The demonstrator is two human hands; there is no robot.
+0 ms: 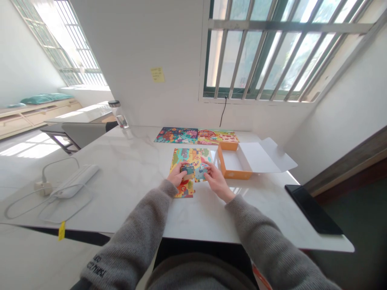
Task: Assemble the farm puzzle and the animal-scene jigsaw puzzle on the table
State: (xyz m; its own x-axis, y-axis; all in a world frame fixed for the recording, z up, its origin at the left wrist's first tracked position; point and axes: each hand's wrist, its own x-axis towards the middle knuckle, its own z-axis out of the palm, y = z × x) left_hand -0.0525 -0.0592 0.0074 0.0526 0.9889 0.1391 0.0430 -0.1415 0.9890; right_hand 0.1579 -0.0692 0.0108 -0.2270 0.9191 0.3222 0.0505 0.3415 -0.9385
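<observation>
My left hand (178, 174) is closed on a small stack of puzzle pieces (188, 172), its thumb on top. In my right hand (216, 177) is a pale blue puzzle piece (200, 173), pinched between thumb and fingers. Both hands hover close together over a partly assembled, colourful jigsaw puzzle (181, 154) on the white table. The puzzle's lower left portion, red and orange, reaches toward me, while its lower right has a gap. My hands and the held pieces hide its middle.
Beyond it, two colourful picture sheets (177, 135) lie along the wall. An open orange box (236, 175) with a white lid flap stands on the right. A black tablet-like slab (313, 209) lies at the right edge. A power strip (75, 183) with cables and a clear bottle (120, 115) are on the left.
</observation>
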